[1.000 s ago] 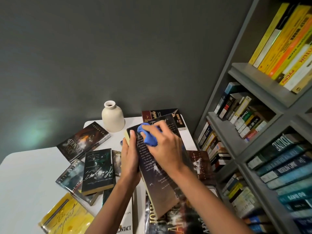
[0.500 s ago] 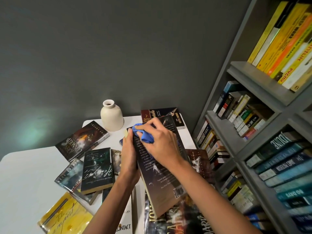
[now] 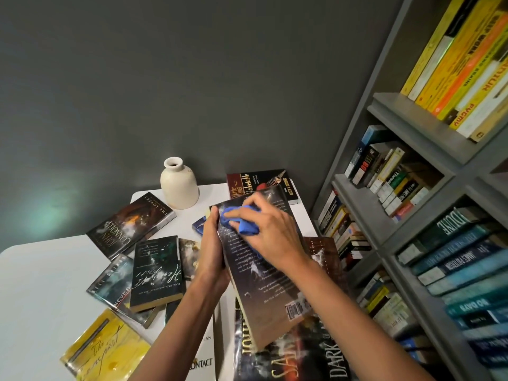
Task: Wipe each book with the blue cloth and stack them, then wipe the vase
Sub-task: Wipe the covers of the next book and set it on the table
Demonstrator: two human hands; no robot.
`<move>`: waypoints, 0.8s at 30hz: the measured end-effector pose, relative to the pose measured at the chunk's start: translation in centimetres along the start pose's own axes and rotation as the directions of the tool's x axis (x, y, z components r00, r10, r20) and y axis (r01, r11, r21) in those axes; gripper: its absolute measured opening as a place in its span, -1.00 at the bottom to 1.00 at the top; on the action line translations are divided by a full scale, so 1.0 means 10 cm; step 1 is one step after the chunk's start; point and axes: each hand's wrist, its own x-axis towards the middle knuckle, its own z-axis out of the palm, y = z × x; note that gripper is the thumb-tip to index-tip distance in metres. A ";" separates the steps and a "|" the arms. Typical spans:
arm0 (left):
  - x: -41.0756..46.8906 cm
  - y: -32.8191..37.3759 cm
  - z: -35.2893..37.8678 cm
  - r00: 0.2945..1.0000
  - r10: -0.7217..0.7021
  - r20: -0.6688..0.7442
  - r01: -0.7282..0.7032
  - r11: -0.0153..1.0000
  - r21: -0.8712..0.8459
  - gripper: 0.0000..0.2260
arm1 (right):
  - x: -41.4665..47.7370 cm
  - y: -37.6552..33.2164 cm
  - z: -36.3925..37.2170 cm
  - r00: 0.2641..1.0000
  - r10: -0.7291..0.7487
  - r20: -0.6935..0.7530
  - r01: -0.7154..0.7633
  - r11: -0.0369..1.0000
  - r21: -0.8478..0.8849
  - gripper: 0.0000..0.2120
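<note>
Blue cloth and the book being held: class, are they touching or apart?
Touching. The head view shows the right hand pressing the blue cloth onto the back cover of the held book, which the left hand grips by its edge.

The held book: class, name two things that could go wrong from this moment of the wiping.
1. The left hand grips the held book by one long edge only. The right hand, pushing the blue cloth, might twist it loose onto the books below.
2. The vase stands near the book's far corner; a wide stroke could knock it.
</note>
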 end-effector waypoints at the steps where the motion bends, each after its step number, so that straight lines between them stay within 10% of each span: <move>1: 0.01 0.01 -0.02 1.000 0.009 -0.007 -0.008 1.000 0.009 -0.48 | -0.10 -0.03 0.02 0.999 -0.019 0.030 0.018 0.999 0.033 -0.80; 7: 0.04 0.04 -0.17 0.999 0.045 -0.009 -0.045 0.999 -0.029 -0.51 | -0.78 0.05 0.11 0.988 -0.069 0.141 0.039 0.978 0.204 -0.79; 13: 0.04 0.05 -0.07 0.999 0.019 -0.028 -0.019 1.000 0.006 -0.35 | -0.28 0.21 0.05 0.973 0.160 -0.169 -0.158 0.987 0.025 -0.77; 19: 0.11 0.18 -0.17 0.990 0.103 -0.094 -0.108 0.993 -0.046 -0.40 | -0.99 -0.07 0.23 0.996 -0.058 0.064 0.045 0.981 0.187 -0.71; 24: 0.05 0.18 -0.21 0.975 0.173 -0.142 -0.185 0.980 -0.078 -0.45 | -0.89 0.34 0.10 0.950 0.222 -0.218 -0.221 0.975 0.028 -0.82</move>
